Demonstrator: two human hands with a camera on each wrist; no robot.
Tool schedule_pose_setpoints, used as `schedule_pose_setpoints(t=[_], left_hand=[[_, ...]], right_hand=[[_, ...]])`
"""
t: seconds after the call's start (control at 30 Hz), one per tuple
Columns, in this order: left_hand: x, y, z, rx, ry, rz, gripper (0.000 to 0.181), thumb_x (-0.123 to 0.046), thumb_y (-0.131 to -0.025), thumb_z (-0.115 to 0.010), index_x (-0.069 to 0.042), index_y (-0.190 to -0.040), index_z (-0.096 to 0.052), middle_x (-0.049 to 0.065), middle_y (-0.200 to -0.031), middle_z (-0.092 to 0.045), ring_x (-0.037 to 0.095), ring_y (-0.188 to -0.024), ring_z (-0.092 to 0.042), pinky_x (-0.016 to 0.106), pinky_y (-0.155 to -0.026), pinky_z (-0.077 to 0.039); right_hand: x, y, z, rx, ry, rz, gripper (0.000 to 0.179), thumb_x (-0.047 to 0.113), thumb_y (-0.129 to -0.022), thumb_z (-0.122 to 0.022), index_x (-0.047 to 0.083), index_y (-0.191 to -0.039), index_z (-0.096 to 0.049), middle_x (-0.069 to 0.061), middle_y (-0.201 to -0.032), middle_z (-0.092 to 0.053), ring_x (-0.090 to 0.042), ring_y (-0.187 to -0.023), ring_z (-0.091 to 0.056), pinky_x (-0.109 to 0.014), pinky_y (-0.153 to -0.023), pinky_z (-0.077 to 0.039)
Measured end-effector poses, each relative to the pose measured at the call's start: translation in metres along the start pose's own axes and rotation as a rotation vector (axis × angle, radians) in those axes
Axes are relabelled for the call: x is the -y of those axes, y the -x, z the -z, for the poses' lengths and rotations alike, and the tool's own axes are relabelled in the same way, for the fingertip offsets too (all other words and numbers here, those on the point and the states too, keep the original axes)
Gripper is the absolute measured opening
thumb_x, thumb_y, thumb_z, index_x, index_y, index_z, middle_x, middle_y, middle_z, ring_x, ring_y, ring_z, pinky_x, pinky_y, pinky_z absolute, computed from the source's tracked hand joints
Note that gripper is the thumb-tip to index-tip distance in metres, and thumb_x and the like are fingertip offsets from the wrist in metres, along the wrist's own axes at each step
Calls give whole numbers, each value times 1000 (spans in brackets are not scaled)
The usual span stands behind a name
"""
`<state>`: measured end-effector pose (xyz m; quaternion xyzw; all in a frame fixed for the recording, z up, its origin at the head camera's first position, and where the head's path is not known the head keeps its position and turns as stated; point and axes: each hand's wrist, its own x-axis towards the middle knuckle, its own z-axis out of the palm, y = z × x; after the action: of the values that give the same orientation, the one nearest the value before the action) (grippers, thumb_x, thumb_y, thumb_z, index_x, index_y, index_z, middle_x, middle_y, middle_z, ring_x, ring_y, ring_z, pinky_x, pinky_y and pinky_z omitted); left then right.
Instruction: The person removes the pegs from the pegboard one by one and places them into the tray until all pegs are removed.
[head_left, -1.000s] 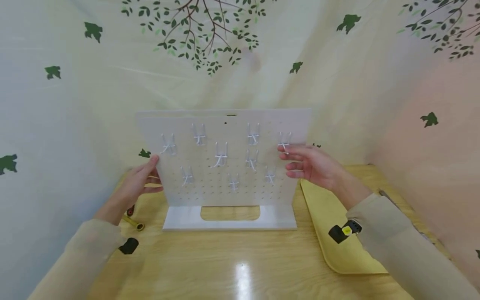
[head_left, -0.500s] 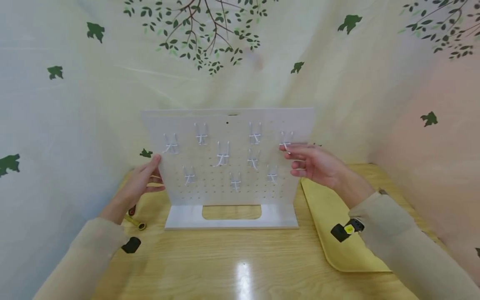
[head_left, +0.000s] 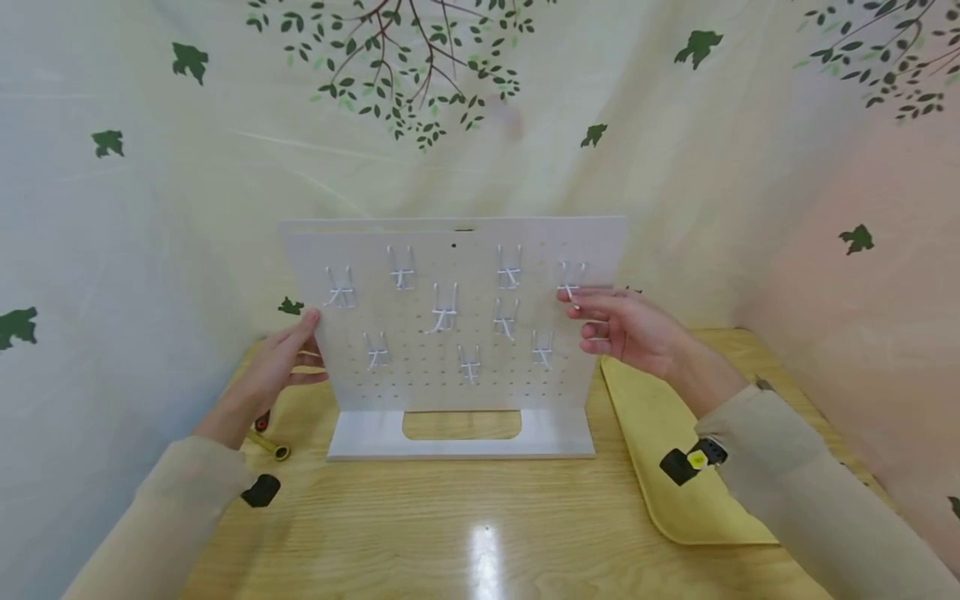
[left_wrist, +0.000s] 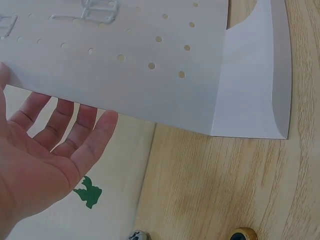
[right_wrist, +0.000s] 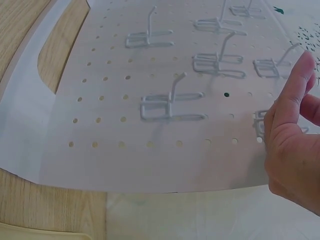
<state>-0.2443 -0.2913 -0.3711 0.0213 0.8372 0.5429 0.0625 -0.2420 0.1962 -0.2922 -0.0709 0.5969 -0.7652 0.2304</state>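
Note:
A white pegboard [head_left: 480,375] stands upright on its folded base, with several white wire hooks [head_left: 444,310] on its face. My left hand [head_left: 273,367] grips the board's left edge. Its thumb lies at the front and its fingers [left_wrist: 95,140] reach behind the edge. At the upper right, my right hand [head_left: 633,329] has its fingertips at the corner hook [head_left: 572,271] and seems to pinch its prong. In the right wrist view that hook is partly hidden behind the right hand [right_wrist: 292,130].
A yellow tray [head_left: 675,467] lies at the right under my forearm. A brass-coloured ring-ended tool [head_left: 279,452] and a red-and-black handle [head_left: 262,422] lie left of the board. A leaf-printed curtain [head_left: 480,183] hangs behind the wooden table [head_left: 420,517].
Both hands stay where they are on the board and at the corner hook. The whole view shifts only slightly.

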Motion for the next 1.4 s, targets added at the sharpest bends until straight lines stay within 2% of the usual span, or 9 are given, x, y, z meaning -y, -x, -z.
schedule_pose_setpoints(t=[0.1,0.37,0.53,0.7,0.87,1.03,1.17,1.4], left_hand=[[1,0,0,1,-9,0,87,-74,-98,-31,1,-139,-48,24,-127,-53,36,-111,-59,46,-92,-57],[1,2,1,6,25,-26,83,-68,-102,-31,6,-134,-48,26,-125,-53,33,-107,-60,44,-90,-58],[0,1,0,4,7,-7,84,-70,-101,-30,4,-137,-48,25,-128,-52,37,-112,-58,48,-93,-57],[2,0,0,6,8,-1,83,-69,-101,-30,4,-138,-47,26,-130,-51,39,-114,-57,50,-94,-56],[2,-1,1,5,10,-6,83,-69,-101,-30,4,-138,-47,26,-129,-52,39,-113,-57,48,-92,-57],[2,-1,2,7,10,-10,84,-69,-101,-30,4,-139,-47,26,-129,-51,39,-113,-57,48,-93,-57],[2,0,2,8,8,-14,84,-69,-102,-30,4,-140,-47,26,-128,-52,37,-112,-58,47,-92,-57],[1,1,1,7,17,-23,83,-67,-102,-31,6,-138,-47,26,-126,-53,33,-108,-61,44,-90,-58]], right_hand=[[0,1,1,1,-5,2,24,16,-105,-57,4,-123,-67,-4,-95,-69,-14,-65,-63,-25,-68,-60],[0,3,3,24,-10,11,27,17,-106,-56,2,-126,-65,-3,-95,-69,-14,-65,-63,-25,-67,-60],[0,9,4,7,22,13,33,19,-107,-55,1,-134,-60,-2,-95,-66,-14,-64,-61,-25,-67,-59],[-1,18,7,9,33,40,28,17,-106,-55,5,-130,-64,-3,-94,-66,-14,-64,-60,-26,-67,-58],[-1,30,17,45,51,105,23,14,-107,-53,8,-125,-66,-2,-93,-66,-14,-65,-62,-27,-67,-59],[-3,41,31,55,76,227,19,10,-107,-51,12,-114,-69,-3,-93,-68,-15,-69,-65,-30,-68,-61],[-6,46,43,21,87,303,20,8,-107,-50,11,-108,-69,-3,-95,-71,-16,-71,-67,-31,-70,-62],[-12,52,66,-65,50,331,20,7,-106,-52,9,-106,-72,-3,-100,-75,-18,-73,-69,-31,-71,-62]])
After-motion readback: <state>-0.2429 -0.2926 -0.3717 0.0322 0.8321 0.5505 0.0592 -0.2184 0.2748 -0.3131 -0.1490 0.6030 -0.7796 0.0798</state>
